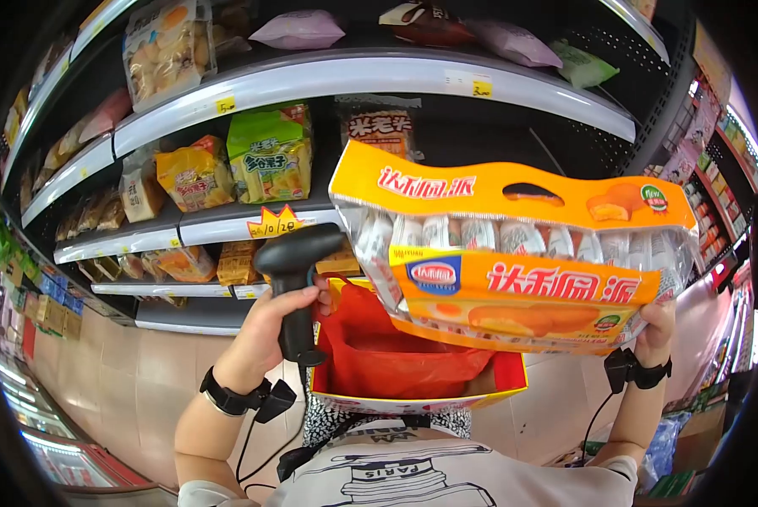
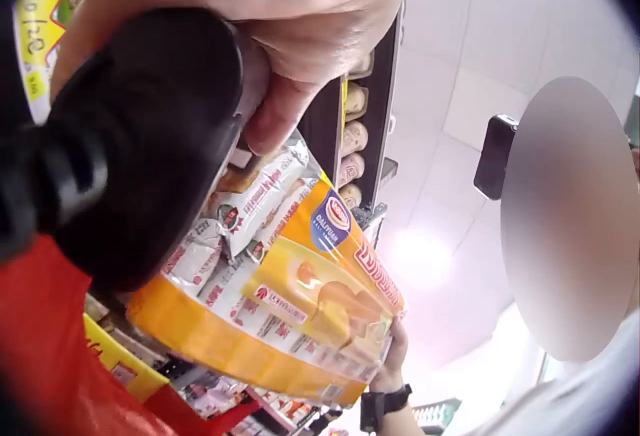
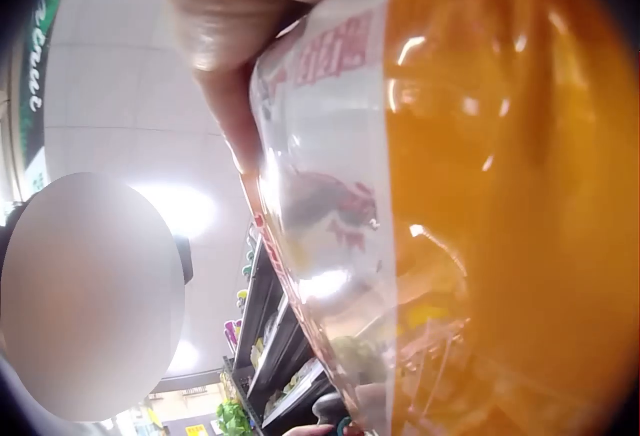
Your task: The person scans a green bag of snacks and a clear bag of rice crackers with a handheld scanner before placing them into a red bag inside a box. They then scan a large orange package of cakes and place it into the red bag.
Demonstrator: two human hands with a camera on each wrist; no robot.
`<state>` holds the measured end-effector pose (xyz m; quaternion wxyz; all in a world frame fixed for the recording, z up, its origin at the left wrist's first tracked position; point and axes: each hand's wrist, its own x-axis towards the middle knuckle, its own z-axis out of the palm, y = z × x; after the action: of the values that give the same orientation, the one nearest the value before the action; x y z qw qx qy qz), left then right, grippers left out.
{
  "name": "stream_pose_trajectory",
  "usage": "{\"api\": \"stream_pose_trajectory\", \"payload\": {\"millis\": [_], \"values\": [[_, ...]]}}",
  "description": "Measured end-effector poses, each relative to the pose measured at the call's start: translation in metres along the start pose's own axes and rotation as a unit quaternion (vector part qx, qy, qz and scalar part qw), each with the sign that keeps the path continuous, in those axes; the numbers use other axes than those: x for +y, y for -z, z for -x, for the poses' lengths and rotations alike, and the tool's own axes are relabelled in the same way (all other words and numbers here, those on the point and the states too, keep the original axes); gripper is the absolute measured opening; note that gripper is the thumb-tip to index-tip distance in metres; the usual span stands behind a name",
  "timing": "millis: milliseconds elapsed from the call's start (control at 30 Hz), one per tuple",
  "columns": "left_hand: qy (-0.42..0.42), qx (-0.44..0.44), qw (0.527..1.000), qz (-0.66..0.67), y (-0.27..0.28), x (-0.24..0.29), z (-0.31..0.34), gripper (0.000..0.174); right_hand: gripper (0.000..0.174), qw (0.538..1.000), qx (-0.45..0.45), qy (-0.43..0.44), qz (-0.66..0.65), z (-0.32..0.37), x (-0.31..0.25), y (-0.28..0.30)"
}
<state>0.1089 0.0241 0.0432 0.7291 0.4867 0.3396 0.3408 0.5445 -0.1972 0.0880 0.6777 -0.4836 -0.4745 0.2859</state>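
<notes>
Left hand (image 1: 269, 329): fingers curled round the upright handle of a smooth, matte black plastic scanner (image 1: 292, 258), its rounded head above the grip. Right hand (image 1: 656, 329): fingers clasping the lower right end of a wide snack pack (image 1: 522, 291), glossy orange and clear film around small wrapped pieces, raised beside a cardboard box (image 1: 514, 376) holding wrinkled red plastic (image 1: 396, 367).

Ceiling lights (image 3: 180, 211) flare white, streaking a glossy orange package (image 3: 510, 256), apparently soft-focused up close; dark-edged fisheye distortion bows the shelves (image 1: 353, 74).
</notes>
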Motion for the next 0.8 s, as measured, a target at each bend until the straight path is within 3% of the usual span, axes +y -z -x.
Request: {"api": "stream_pose_trajectory", "payload": {"millis": [67, 100, 200, 267, 367, 467, 533, 567, 633, 667, 733, 800], "values": [[0.040, 0.013, 0.979, 0.200, 0.011, -0.002, 0.001, 0.020, 0.068, 0.999, -0.006, -0.017, -0.035, -0.001, 0.005, -0.004], [0.041, 0.021, 0.972, 0.231, 0.016, -0.005, 0.001, 0.019, 0.068, 0.999, -0.009, -0.016, -0.034, -0.004, 0.008, -0.005], [0.069, 0.049, 0.965, 0.248, 0.033, -0.013, 0.004, 0.018, 0.063, 0.990, 0.007, 0.009, -0.141, -0.007, 0.029, -0.007], [0.069, 0.043, 0.964, 0.255, 0.039, -0.016, 0.006, 0.017, 0.059, 0.988, -0.011, 0.017, -0.151, -0.015, 0.041, -0.001], [0.068, 0.046, 0.949, 0.305, 0.044, -0.014, 0.009, 0.020, 0.051, 0.955, -0.067, 0.060, -0.283, -0.032, 0.054, -0.018], [0.095, 0.061, 0.949, 0.294, 0.051, -0.015, 0.009, 0.021, 0.050, 0.937, -0.003, 0.069, -0.343, -0.052, 0.067, -0.061], [0.098, 0.054, 0.938, 0.329, 0.058, -0.022, 0.007, 0.021, 0.059, 0.926, -0.091, 0.102, -0.351, -0.072, 0.085, -0.080], [0.095, 0.049, 0.930, 0.351, 0.060, -0.025, 0.007, 0.021, 0.059, 0.926, -0.091, 0.104, -0.350, -0.078, 0.094, -0.092], [0.079, -0.004, 0.916, 0.393, 0.070, -0.033, 0.007, 0.026, 0.061, 0.950, 0.027, 0.127, -0.284, -0.087, 0.109, -0.112], [0.076, -0.001, 0.917, 0.392, 0.073, -0.036, 0.007, 0.026, 0.061, 0.949, 0.024, 0.126, -0.287, -0.091, 0.117, -0.111], [0.061, 0.049, 0.928, 0.365, 0.075, -0.036, 0.011, 0.031, 0.062, 0.939, -0.095, 0.105, -0.314, -0.096, 0.132, -0.108], [0.054, 0.061, 0.920, 0.384, 0.073, -0.033, 0.018, 0.034, 0.058, 0.921, -0.106, 0.041, -0.373, -0.089, 0.120, -0.111]]}}
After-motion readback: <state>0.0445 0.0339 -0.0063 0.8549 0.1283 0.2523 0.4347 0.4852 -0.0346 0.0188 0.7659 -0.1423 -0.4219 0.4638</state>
